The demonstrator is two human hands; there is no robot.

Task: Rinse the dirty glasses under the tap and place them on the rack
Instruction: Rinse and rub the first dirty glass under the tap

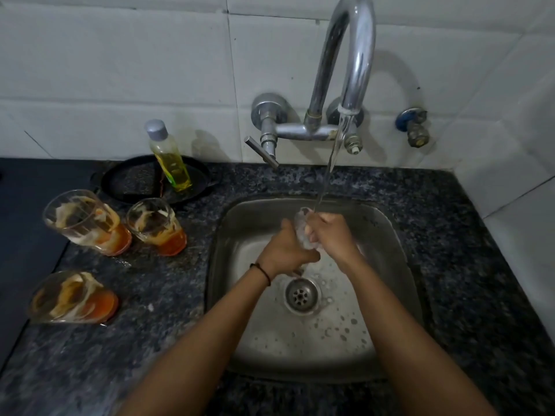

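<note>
Gripping clear glass (303, 228) together, left hand (285, 250) and right hand (329, 232) hold it under tap (345, 64) stream over steel sink (399, 250). Three orange-smeared glasses (156, 226) stand on speckled bench (168, 295).

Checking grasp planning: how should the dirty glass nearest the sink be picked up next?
Probably by its side wall, about mid-height, coming from the sink side. The glass stands upright, open end up, residue pooled at the bottom, another glass close on its far side.
</note>
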